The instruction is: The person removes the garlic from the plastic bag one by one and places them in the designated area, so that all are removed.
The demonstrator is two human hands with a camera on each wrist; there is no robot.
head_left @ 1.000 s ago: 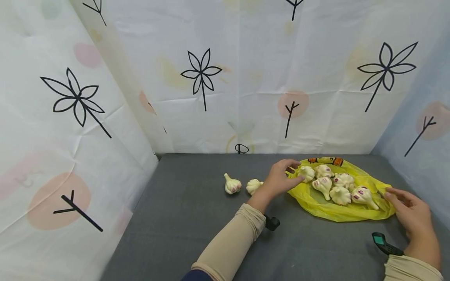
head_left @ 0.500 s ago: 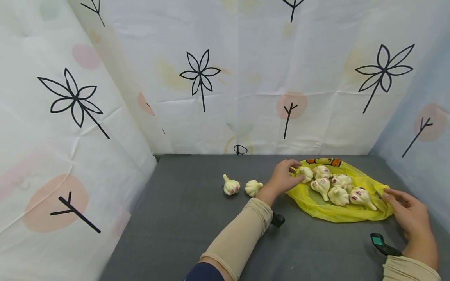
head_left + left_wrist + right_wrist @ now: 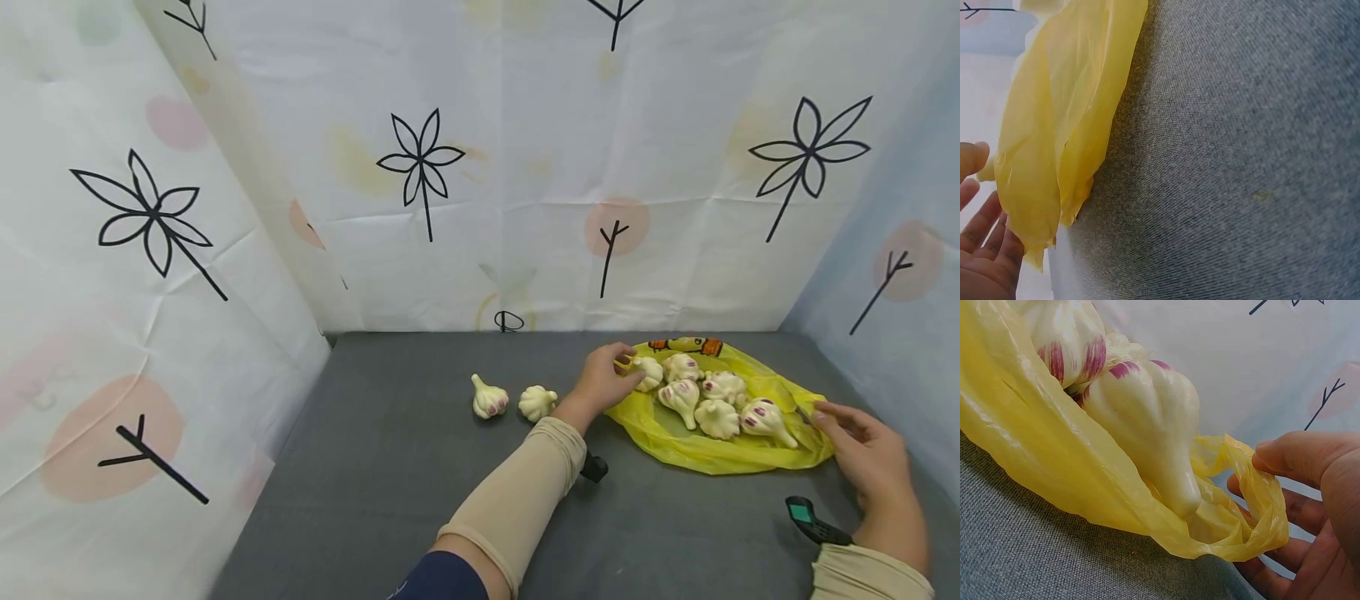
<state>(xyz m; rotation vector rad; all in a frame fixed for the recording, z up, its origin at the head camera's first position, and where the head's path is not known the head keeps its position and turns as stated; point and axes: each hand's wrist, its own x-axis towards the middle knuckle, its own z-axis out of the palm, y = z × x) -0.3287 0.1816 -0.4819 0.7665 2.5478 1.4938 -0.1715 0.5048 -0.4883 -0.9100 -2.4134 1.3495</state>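
A yellow plastic bag [image 3: 693, 454] lies spread with its mouth up in the head view, several garlic bulbs [image 3: 678, 398] inside it. My left hand [image 3: 602, 382] is at the bag's left rim beside the leftmost bulb [image 3: 647, 373]. In the left wrist view its fingers [image 3: 982, 228] rest loosely against the yellow plastic, thumb apart. At the opposite end my right hand [image 3: 873, 450] pinches the gathered rim between thumb and fingers. The right wrist view shows a purple-streaked bulb [image 3: 1147, 412] close to that pinched edge.
Two loose garlic bulbs, one at the left [image 3: 489, 398] and one nearer my left wrist [image 3: 537, 403], lie on the dark grey tabletop [image 3: 390, 467]. White patterned cloth [image 3: 510, 192] walls the table at the back and sides.
The head view has shifted slightly. My left forearm has edged to the right, while both hands keep their places at the bag's rim. The bulbs stay put.
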